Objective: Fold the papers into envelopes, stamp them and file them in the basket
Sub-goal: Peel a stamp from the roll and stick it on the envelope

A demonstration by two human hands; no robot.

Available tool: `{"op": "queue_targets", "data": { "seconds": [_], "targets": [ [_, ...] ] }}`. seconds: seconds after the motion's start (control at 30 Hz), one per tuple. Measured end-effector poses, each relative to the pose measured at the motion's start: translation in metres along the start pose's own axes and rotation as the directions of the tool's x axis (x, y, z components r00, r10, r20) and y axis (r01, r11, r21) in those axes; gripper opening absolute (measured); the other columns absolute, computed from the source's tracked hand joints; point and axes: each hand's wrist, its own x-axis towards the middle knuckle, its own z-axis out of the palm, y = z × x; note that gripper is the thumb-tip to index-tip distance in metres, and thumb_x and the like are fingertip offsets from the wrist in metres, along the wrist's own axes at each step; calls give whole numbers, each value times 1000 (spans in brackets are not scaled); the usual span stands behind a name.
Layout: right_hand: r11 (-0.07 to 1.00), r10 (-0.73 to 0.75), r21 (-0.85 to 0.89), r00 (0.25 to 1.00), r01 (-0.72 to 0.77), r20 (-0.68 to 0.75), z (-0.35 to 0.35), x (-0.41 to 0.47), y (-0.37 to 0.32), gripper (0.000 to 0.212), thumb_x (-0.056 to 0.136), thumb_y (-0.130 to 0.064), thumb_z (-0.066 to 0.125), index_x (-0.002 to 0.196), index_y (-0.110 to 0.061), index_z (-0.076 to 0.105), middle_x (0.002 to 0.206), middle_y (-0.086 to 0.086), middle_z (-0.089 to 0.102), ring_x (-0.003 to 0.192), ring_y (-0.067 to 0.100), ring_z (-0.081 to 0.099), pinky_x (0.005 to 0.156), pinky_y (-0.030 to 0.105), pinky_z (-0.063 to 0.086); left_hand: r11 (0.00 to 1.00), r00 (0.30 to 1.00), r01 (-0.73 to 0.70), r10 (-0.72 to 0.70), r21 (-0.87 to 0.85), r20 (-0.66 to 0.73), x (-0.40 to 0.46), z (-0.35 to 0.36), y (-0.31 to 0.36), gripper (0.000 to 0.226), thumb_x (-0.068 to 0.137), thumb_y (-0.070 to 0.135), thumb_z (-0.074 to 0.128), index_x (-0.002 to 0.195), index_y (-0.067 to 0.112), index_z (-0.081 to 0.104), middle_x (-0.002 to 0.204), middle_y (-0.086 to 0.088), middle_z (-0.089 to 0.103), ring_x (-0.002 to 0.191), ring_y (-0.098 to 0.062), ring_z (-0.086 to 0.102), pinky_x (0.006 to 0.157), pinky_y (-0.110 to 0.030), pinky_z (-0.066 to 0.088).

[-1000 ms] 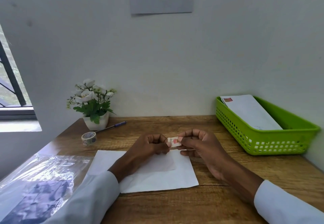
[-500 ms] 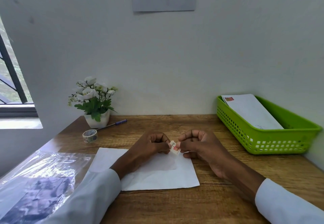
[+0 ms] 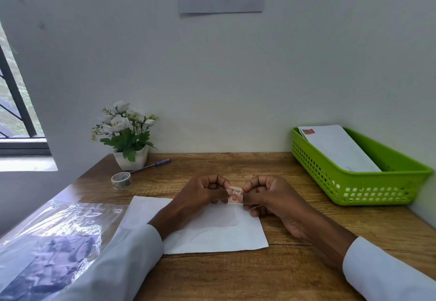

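A small stamp with an orange picture is pinched between the fingertips of my left hand and my right hand. Both hands hover just above the far edge of a white folded envelope lying flat on the wooden desk. At the right stands a green basket holding a white stamped envelope that leans along its length.
A potted white flower stands at the back left by the wall, with a pen and a roll of patterned tape beside it. A clear plastic sleeve lies at the left front. A window is at far left.
The stamp has turned upright between my fingertips, its face toward me. Both hands stayed in about the same place above the envelope.
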Motion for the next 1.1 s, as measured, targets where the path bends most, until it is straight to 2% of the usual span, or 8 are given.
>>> {"op": "queue_targets", "data": {
  "seconds": [0.13, 0.3, 0.47, 0.57, 0.63, 0.8, 0.97, 1.1],
  "targets": [
    [1000, 0, 21, 1000, 0, -21, 0, -1, 0, 32, 64, -9, 89, 88, -7, 68, 73, 9, 72, 65, 15, 68, 55, 27, 55, 999, 1000, 12, -12, -39, 0, -1, 0, -2, 13, 83, 4, 71, 96, -1, 69, 84, -10, 72, 74, -15, 62, 71, -24, 49],
    [998, 15, 54, 999, -12, -49, -3, 1, -2, 31, 67, 0, 85, 91, -4, 65, 75, 13, 72, 62, 17, 67, 54, 29, 56, 999, 1000, -9, 9, -38, 3, -1, 1, -3, 18, 80, 6, 76, 97, 8, 70, 82, -9, 72, 76, -16, 64, 77, -27, 52],
    [997, 62, 42, 993, -58, -99, -11, 5, -2, 35, 68, 3, 83, 92, -6, 60, 74, 13, 73, 58, 17, 66, 55, 29, 57, 987, 996, -86, 82, 132, 38, 0, 2, -3, 33, 76, 5, 79, 105, 15, 67, 92, -2, 71, 81, -7, 63, 78, -19, 53],
    [996, 87, 18, 990, -85, -114, -15, 8, -1, 35, 69, 3, 82, 93, -7, 59, 70, 12, 72, 56, 16, 67, 55, 28, 58, 932, 992, -128, 116, 339, 56, 2, 2, -6, 44, 72, 18, 84, 110, 24, 64, 103, 6, 66, 90, -6, 59, 74, -11, 49],
    [995, 94, 0, 988, -95, -120, -17, 8, -1, 36, 69, 3, 82, 95, -6, 59, 74, 15, 71, 54, 16, 66, 53, 26, 58, 900, 991, -134, 116, 414, 70, 3, 3, -7, 49, 71, 28, 85, 114, 30, 62, 109, 13, 61, 95, -5, 57, 69, -7, 45],
    [991, 113, -62, 987, -121, -114, -18, 10, 0, 39, 68, 5, 83, 98, -5, 60, 82, 17, 71, 58, 17, 67, 55, 26, 59, 852, 988, -149, 114, 502, 100, 1, 5, -12, 51, 70, 45, 83, 113, 40, 56, 117, 20, 54, 103, -1, 52, 73, -6, 42],
    [985, 84, -142, 990, -100, -114, -17, 10, 0, 38, 67, 7, 82, 95, -5, 59, 76, 18, 70, 52, 15, 64, 51, 24, 55, 838, 985, -168, 125, 519, 116, 3, 4, -14, 48, 70, 47, 82, 111, 37, 59, 114, 21, 54, 106, 1, 49, 79, -8, 41],
    [960, 20, -274, 990, -58, -138, -14, 9, 0, 40, 65, 2, 85, 94, -8, 60, 72, 13, 74, 53, 15, 65, 57, 29, 56, 838, 985, -172, 128, 518, 119, 3, 5, -13, 48, 70, 46, 82, 111, 36, 59, 113, 20, 55, 104, 0, 50, 77, -8, 41]
  ]
}}
